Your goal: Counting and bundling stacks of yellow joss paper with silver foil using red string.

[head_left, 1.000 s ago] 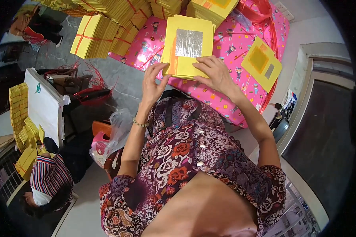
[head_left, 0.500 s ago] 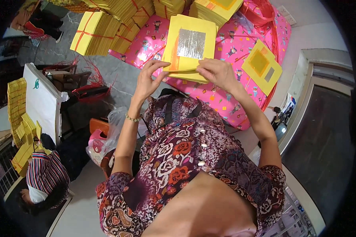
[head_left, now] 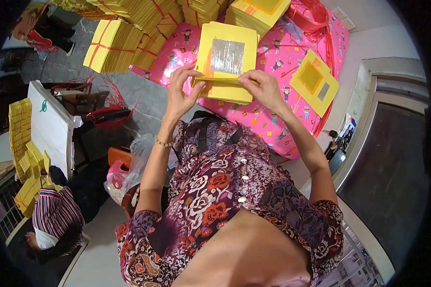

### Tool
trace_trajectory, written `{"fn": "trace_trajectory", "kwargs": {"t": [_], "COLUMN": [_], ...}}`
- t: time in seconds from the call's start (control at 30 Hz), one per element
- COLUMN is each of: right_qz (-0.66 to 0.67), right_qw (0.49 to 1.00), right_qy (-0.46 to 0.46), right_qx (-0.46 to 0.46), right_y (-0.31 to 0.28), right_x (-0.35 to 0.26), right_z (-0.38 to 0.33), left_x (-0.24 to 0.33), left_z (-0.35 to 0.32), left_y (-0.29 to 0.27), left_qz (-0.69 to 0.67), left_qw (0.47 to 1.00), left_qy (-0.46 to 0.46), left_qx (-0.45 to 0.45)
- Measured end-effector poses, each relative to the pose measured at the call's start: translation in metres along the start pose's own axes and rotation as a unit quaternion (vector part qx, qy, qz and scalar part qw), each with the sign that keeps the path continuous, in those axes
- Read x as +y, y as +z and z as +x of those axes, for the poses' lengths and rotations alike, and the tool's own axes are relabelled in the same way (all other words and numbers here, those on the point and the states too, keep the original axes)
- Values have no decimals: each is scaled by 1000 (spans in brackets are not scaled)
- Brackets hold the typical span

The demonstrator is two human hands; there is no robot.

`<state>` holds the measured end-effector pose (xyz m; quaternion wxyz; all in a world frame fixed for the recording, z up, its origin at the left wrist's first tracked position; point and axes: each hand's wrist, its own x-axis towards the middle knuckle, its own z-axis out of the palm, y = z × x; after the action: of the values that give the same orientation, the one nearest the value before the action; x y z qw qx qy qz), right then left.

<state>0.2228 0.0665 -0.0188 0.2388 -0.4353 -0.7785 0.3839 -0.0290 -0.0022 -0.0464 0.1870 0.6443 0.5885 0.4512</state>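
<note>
Two hands are raised over a stack of yellow paper sheets (head_left: 225, 88) that lies on a pink patterned cloth (head_left: 277, 52). We note the left hand (head_left: 179, 93) pinching the near-left edge of the top sheet between thumb and fingers, and the right hand (head_left: 263, 88) gripping the near-right edge of the same sheet. The top sheet carries a square of silver foil (head_left: 227, 56) at its centre. The near edge appears lifted or folded, though the fisheye bend leaves us unable to confirm which.

Just right of the stack, a loose yellow sheet (head_left: 314, 82) with an orange square lies tilted on the cloth. Beyond the stack sits another pile of yellow paper (head_left: 258, 12). Tied bundles of yellow paper (head_left: 111, 45) rest to the far left, touching the cloth's edge. Red cord (head_left: 311, 14) is heaped at the cloth's far right corner. At lower left we record another person in a striped shirt (head_left: 55, 213), well apart.
</note>
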Motion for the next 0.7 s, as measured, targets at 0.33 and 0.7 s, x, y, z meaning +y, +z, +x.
{"fn": "trace_trajectory", "kwargs": {"t": [0.33,0.7], "right_qz": [17,18], "right_qw": [997,940], "right_qy": [-50,-77], "right_qx": [53,331], "right_y": [-25,-53], "right_x": [-11,-45], "right_z": [-5,-18], "left_x": [74,114], "left_z": [52,80], "left_y": [-9,-7], "left_qz": [154,193], "left_qw": [974,948], "left_qy": [165,140], "left_qx": [-34,-210]}}
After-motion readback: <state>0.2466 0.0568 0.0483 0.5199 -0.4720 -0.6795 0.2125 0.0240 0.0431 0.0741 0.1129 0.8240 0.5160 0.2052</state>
